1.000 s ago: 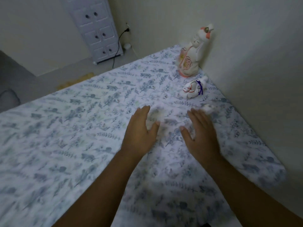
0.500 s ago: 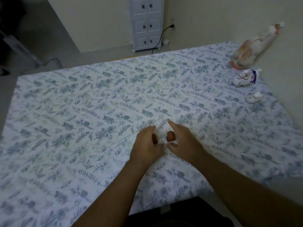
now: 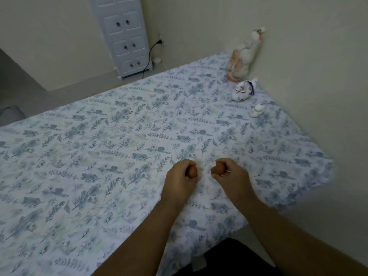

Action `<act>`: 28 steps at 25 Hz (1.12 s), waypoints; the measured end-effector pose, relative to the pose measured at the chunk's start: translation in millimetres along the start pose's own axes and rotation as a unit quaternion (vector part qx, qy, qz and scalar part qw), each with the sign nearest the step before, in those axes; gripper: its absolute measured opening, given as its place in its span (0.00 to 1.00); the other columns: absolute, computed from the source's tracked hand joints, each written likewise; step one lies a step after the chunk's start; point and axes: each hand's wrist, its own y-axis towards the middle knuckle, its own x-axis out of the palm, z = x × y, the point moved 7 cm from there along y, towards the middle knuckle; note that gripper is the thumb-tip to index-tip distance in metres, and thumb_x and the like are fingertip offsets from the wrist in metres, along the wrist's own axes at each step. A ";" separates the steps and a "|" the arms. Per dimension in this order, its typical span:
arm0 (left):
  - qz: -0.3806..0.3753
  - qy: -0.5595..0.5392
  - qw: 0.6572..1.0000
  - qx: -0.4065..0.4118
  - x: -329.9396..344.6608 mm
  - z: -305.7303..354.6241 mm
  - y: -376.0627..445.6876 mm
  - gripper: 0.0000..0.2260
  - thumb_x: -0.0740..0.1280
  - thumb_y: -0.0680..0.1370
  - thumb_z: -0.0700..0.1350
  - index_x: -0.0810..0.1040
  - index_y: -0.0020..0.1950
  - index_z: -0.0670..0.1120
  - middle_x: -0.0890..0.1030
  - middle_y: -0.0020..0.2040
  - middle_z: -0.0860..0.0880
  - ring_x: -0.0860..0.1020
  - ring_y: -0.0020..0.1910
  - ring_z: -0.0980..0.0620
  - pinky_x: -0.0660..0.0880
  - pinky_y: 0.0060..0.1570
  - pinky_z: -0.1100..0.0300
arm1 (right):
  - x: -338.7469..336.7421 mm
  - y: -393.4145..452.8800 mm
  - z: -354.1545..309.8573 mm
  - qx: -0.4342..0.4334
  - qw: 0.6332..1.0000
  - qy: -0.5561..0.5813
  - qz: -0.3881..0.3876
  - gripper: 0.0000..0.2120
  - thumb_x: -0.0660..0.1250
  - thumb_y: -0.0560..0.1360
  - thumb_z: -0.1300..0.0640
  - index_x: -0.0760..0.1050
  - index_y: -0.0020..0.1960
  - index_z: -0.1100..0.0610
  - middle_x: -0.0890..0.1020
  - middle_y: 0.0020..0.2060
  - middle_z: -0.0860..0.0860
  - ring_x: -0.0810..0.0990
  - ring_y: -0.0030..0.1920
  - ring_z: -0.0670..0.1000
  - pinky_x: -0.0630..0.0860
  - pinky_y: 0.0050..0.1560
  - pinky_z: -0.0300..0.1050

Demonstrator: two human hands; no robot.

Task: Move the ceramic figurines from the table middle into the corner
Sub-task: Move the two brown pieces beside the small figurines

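My left hand (image 3: 180,179) is closed around a small round brown figurine (image 3: 192,172) near the table's front. Beside it, my right hand (image 3: 231,176) grips a second small brown figurine (image 3: 218,169); both are mostly hidden by my fingers. In the far right corner a tall white and orange figurine (image 3: 242,60) leans against the wall. A white figurine with a purple cord (image 3: 243,91) lies in front of it, and a tiny white figurine (image 3: 257,110) sits nearer to me along the wall.
The table wears a white cloth with a blue leaf print (image 3: 119,146); its right edge runs along the wall. A white drawer cabinet (image 3: 125,36) stands on the floor beyond, with a black cable plugged in beside it.
My hands came back from the corner to the table's front and closed on two small brown figurines. They have since moved slightly apart. The tiny white figurine stays by the wall.
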 end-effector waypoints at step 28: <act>-0.188 -0.022 0.975 0.116 264.5 146.5 216.8 0.26 0.77 0.72 0.36 0.76 0.69 0.46 0.84 0.50 0.52 0.80 0.50 0.65 0.71 0.53 0.78 | -211.9 144.4 116.9 0.056 0.981 -0.015 0.183 0.08 0.78 0.71 0.55 0.80 0.45 0.55 0.85 0.39 0.49 0.84 0.43 0.49 0.83 0.46 0.52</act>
